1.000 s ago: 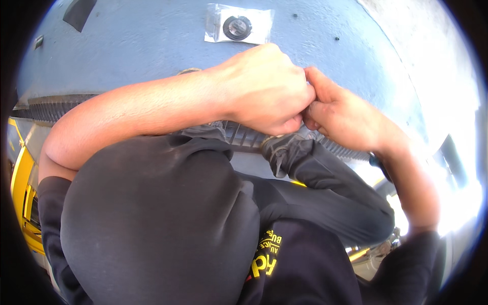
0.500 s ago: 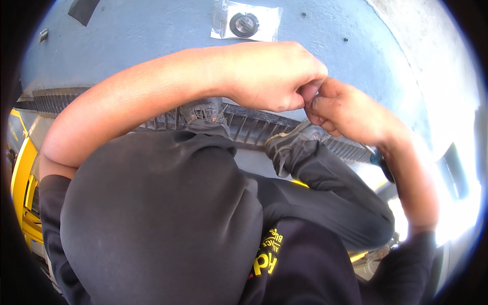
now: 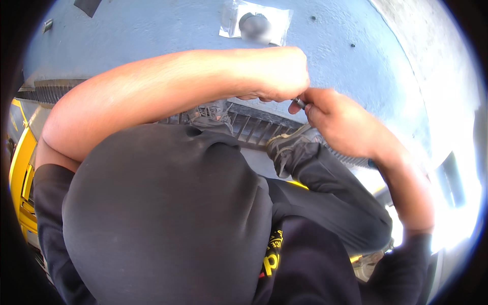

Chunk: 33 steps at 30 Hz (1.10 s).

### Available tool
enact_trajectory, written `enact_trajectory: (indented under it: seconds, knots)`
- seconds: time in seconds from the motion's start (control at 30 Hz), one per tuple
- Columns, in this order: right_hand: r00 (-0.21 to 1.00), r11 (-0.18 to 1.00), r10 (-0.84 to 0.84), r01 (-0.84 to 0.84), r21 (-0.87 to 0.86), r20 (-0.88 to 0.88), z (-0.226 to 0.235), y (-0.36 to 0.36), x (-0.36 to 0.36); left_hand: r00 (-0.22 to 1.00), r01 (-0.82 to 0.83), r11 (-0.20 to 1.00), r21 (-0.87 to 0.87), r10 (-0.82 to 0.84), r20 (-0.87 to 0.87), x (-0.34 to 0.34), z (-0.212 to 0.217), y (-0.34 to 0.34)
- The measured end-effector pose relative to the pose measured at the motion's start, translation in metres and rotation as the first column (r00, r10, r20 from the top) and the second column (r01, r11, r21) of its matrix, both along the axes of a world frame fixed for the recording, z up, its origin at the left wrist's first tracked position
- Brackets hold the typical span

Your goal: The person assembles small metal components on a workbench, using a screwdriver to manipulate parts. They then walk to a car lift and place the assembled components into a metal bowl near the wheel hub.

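My left hand (image 3: 281, 73) is closed, its back turned up and its fingers mostly hidden beneath it. Against its knuckle side sits my right hand (image 3: 341, 119), with the thumb and fingers pinched on a small dark cylindrical piece (image 3: 300, 103). Only a short end of that piece shows between the two hands, so its exact kind cannot be told. Whatever the left fingers hold is covered from above. Beyond the hands, a clear plastic bag (image 3: 230, 25) lies on the blue surface with a dark round part (image 3: 254, 25), blurred now, on or in it.
The blue painted surface (image 3: 168, 38) stretches ahead, with small dark spots and a small metal piece (image 3: 48, 25) at far left. A dark ribbed strip (image 3: 249, 124) runs along its near edge by my shoes (image 3: 284, 145). Yellow metal framing (image 3: 23, 178) stands at left.
Both hands have shifted a little left, and the right has lowered slightly. The small dark piece has come into sight between them. The bag's round part has become blurred.
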State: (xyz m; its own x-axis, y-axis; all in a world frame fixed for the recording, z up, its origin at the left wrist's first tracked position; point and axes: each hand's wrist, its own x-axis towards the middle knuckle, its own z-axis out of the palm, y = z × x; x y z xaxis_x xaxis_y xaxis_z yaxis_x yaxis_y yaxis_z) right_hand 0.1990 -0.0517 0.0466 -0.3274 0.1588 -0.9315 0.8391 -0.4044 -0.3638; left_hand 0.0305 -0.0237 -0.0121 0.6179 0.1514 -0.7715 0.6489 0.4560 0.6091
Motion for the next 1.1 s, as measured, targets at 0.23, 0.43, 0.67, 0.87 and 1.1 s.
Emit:
enact_trajectory:
  seconds: [0.23, 0.43, 0.67, 0.87, 1.1]
  knots:
    - [0.988, 0.958, 0.154, -0.146, 0.247, -0.012, -0.008, -0.02, 0.0, 0.969, -0.234, 0.934, -0.269, 0.202, -0.142, 0.003, -0.01, -0.01]
    - [0.95, 0.85, 0.306, -0.301, 0.432, 0.061, -0.016, -0.031, 0.0, 0.898, -0.438, 0.727, -0.529, 0.32, -0.304, 0.001, -0.013, -0.007]
    - [0.928, 0.754, 0.338, -0.367, 0.545, 0.156, -0.027, -0.019, 0.005, 0.796, -0.569, 0.608, -0.554, 0.576, -0.185, 0.001, -0.039, -0.02]
    - [0.943, 0.746, 0.316, -0.316, 0.586, 0.107, -0.016, 0.003, 0.014, 0.911, -0.378, 0.854, 0.358, 0.274, 0.309, -0.01, -0.043, -0.027]
    - [0.957, 0.716, 0.28, -0.258, 0.649, 0.071, -0.007, 0.01, 0.013, 0.944, -0.21, 0.673, 0.709, -0.048, 0.326, -0.023, -0.019, -0.015]
